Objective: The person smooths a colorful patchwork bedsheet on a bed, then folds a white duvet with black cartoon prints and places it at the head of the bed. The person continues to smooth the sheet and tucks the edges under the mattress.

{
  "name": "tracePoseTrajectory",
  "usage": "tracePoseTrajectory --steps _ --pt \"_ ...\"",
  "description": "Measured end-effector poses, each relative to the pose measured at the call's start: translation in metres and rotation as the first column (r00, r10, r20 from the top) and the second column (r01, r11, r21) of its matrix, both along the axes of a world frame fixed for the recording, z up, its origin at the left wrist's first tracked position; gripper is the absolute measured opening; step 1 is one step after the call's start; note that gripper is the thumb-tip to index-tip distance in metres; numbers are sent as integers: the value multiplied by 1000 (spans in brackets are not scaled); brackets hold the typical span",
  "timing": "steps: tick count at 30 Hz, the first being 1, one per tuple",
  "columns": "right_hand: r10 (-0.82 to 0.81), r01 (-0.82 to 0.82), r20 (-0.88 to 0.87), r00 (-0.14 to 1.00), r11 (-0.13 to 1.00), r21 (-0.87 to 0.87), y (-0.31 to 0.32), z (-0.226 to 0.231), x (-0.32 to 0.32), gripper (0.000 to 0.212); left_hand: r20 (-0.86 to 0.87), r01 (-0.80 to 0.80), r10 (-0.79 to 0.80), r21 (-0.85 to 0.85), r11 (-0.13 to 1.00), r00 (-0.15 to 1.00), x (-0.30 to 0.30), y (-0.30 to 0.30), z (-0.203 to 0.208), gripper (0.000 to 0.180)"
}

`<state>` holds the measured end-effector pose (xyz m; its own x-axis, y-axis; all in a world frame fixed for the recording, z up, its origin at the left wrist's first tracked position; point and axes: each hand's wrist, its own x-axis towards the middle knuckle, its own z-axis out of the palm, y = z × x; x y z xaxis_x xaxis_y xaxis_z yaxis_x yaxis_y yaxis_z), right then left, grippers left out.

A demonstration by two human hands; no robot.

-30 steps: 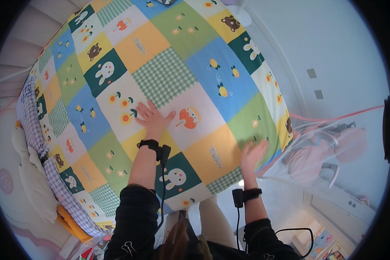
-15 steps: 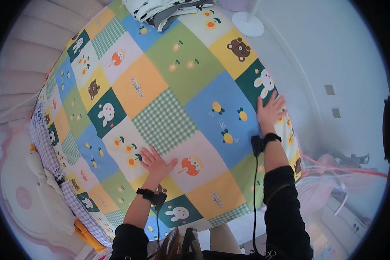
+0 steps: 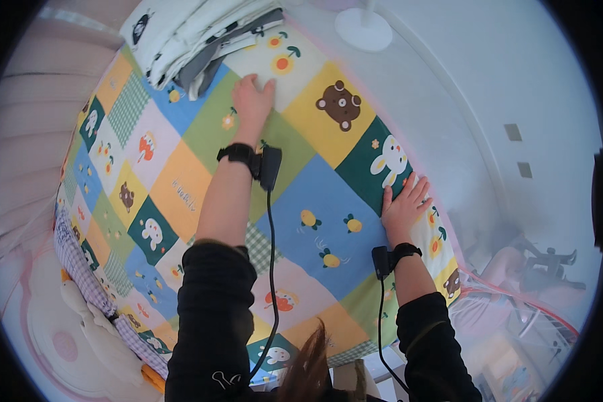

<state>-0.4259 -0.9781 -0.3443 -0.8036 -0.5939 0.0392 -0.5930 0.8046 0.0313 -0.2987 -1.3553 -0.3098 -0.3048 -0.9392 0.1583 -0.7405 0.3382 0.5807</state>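
A patchwork-print bed sheet [image 3: 187,181] with bears, rabbits and flowers is spread over the bed. My left hand [image 3: 252,104] reaches far forward, fingers apart, over a green square of the sheet. Just beyond it lies a folded pile of white, black and grey bedding [image 3: 187,50]. My right hand [image 3: 403,211] rests flat with fingers spread near the sheet's right edge, beside a dark green rabbit square. Both hands hold nothing. Each wrist wears a black strap with a small box and a cable.
A white round base with a pole [image 3: 364,30] stands on the floor past the bed's far right. Purple checked pillows [image 3: 80,258] and a white plush goose [image 3: 90,321] line the left side. Pink netting [image 3: 496,285] hangs at the right corner. A padded pinkish wall [image 3: 40,120] runs along the upper left.
My left hand has moved from the near middle of the sheet forward to the folded pile. My right hand stays near the right edge. The view has shifted forward, showing more of the pile.
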Motion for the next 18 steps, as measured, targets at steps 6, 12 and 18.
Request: tracePoseTrajectory --steps 6,12,18 --pt "-44 40 112 993 998 38 -3 -2 -4 76 140 -348 344 -1 938 928 -60 -10 -20 40" --pt "-11 18 129 992 999 -51 0 -1 -4 75 -130 -251 274 165 954 953 -40 -21 -20 22" --pt "27 -28 -4 1000 989 -144 -1 -5 -1 72 -261 45 39 311 949 965 85 159 18 9"
